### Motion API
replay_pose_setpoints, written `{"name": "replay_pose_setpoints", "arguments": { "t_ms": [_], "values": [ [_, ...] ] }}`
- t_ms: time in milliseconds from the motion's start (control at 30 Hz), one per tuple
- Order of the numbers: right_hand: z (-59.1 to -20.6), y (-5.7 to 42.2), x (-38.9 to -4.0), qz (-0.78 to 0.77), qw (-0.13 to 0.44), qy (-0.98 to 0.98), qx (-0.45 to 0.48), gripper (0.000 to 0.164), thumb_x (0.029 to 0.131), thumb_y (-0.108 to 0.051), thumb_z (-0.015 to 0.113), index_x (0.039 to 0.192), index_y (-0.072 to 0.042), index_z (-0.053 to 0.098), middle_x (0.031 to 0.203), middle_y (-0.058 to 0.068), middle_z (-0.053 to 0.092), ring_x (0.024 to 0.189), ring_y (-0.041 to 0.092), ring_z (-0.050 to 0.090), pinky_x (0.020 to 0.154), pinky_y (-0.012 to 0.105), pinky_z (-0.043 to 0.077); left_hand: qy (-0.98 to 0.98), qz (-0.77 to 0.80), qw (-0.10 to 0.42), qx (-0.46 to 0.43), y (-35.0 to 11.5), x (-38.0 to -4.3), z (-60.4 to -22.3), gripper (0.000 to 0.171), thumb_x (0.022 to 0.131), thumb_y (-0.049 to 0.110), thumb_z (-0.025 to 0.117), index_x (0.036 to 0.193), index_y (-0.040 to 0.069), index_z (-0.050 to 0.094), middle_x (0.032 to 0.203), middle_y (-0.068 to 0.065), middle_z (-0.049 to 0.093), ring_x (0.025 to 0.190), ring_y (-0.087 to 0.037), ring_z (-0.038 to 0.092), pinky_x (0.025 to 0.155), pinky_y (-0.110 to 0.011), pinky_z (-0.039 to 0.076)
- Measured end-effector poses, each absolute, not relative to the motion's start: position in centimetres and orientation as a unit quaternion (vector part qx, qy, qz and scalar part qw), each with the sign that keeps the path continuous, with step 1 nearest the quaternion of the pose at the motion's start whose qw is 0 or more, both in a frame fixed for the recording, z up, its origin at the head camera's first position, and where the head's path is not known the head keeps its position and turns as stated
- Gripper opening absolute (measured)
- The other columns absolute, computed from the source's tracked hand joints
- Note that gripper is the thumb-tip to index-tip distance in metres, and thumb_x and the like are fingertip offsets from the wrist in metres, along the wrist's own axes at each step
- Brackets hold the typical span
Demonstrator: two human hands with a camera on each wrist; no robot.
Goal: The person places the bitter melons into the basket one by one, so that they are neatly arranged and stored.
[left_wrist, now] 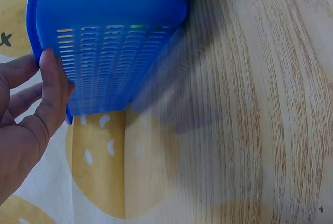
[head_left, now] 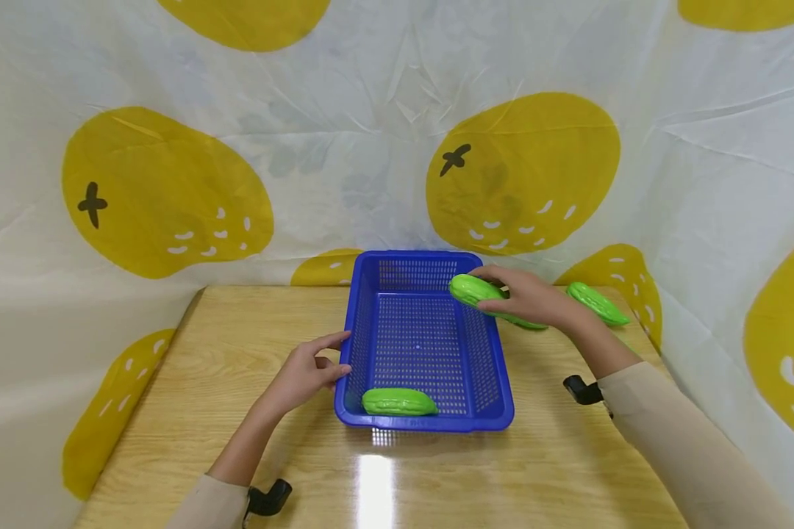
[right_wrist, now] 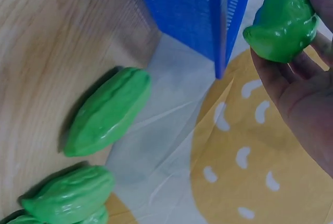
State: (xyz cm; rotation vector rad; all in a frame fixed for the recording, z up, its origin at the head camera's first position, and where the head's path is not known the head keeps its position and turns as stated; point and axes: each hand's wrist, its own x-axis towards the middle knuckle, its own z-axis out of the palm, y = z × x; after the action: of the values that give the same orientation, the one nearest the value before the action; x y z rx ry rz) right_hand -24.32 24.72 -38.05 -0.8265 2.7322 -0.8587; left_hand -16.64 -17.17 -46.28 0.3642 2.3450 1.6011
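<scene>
In my right hand (head_left: 526,294), thumb and fingers grip a green bitter melon (head_left: 471,289), held up over the right rim of the blue plastic basket (head_left: 426,424). The right wrist view shows one end of this bitter melon (right_wrist: 281,24) between the fingertips. My left hand (head_left: 307,375) holds the basket's left rim; its thumb (left_wrist: 51,70) lies against the outer wall in the left wrist view. Inside the basket, a second bitter melon (head_left: 399,402) lies crosswise along the near wall.
Right of the basket, several more bitter melons lie on the wooden table (head_left: 251,323), one (head_left: 598,303) near its far right edge and one (right_wrist: 109,112) close to the basket. My right hand and forearm partly hide some. Patterned cloth (head_left: 351,191) hangs behind and beside the table.
</scene>
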Motion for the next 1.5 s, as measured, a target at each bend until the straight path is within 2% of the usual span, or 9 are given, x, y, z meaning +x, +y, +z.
{"name": "replay_pose_setpoints", "arguments": {
  "t_ms": [200,300,600,933,1200,1400,1500],
  "values": [
    [-37.3,22.7,-25.0,-0.244,0.096,0.921,-0.287,0.059,0.099,-0.038,0.071,0.15,-0.017,0.051,0.13,0.005,0.066,0.107,0.02,0.064,0.088,0.042,0.056,0.809,0.556,0.139,0.13,-17.3,-16.7,-46.1,0.062,0.096,0.004,0.073,0.153,0.008,0.05,0.132,-0.018,0.06,0.068,-0.02,0.067,0.07,-0.051,0.063],
    [-37.2,21.6,-25.5,-0.232,0.101,0.92,-0.3,0.058,0.098,-0.038,0.072,0.149,-0.018,0.052,0.129,0.003,0.067,0.103,0.018,0.063,0.087,0.039,0.055,0.811,0.553,0.134,0.134,-17.3,-16.8,-46.0,0.062,0.095,0.005,0.073,0.153,0.008,0.051,0.132,-0.018,0.06,0.067,-0.02,0.067,0.068,-0.05,0.063],
    [-37.7,18.5,-26.4,-0.228,0.123,0.902,-0.345,0.05,0.098,-0.032,0.074,0.143,-0.017,0.057,0.124,0.002,0.069,0.104,0.018,0.063,0.089,0.038,0.055,0.805,0.56,0.147,0.133,-17.1,-16.7,-45.9,0.063,0.096,0.004,0.072,0.154,0.007,0.049,0.133,-0.021,0.059,0.071,-0.019,0.069,0.073,-0.056,0.063],
    [-37.7,15.0,-27.3,-0.188,0.146,0.892,-0.385,0.051,0.098,-0.03,0.074,0.141,-0.008,0.06,0.127,0.007,0.066,0.111,0.023,0.061,0.097,0.042,0.055,0.808,0.558,0.141,0.128,-17.2,-16.6,-45.9,0.062,0.096,0.004,0.072,0.153,0.007,0.05,0.132,-0.019,0.06,0.07,-0.018,0.068,0.07,-0.052,0.063],
    [-38.8,13.0,-27.6,-0.149,0.18,0.89,-0.391,0.05,0.098,-0.032,0.074,0.142,-0.012,0.061,0.119,0.006,0.064,0.105,0.023,0.056,0.09,0.038,0.053,0.798,0.569,0.147,0.134,-17.3,-16.9,-46.4,0.062,0.096,0.003,0.071,0.154,0.006,0.049,0.133,-0.023,0.058,0.07,-0.018,0.067,0.063,-0.029,0.062],
    [-39.7,11.5,-27.5,-0.12,0.201,0.883,-0.406,0.053,0.098,-0.035,0.073,0.144,-0.012,0.059,0.124,0.007,0.064,0.107,0.022,0.056,0.094,0.038,0.053,0.798,0.569,0.147,0.133,-17.3,-17.0,-46.5,0.062,0.096,0.003,0.072,0.154,0.006,0.049,0.133,-0.023,0.058,0.071,-0.016,0.069,0.07,-0.048,0.065],
    [-40.2,10.9,-27.4,-0.117,0.206,0.876,-0.42,0.052,0.098,-0.034,0.073,0.143,-0.011,0.06,0.124,0.007,0.065,0.108,0.021,0.056,0.095,0.037,0.053,0.796,0.571,0.144,0.139,-17.4,-17.0,-46.7,0.062,0.096,0.001,0.071,0.153,0.004,0.049,0.134,-0.024,0.057,0.07,-0.016,0.068,0.067,-0.043,0.065]
  ]
}}
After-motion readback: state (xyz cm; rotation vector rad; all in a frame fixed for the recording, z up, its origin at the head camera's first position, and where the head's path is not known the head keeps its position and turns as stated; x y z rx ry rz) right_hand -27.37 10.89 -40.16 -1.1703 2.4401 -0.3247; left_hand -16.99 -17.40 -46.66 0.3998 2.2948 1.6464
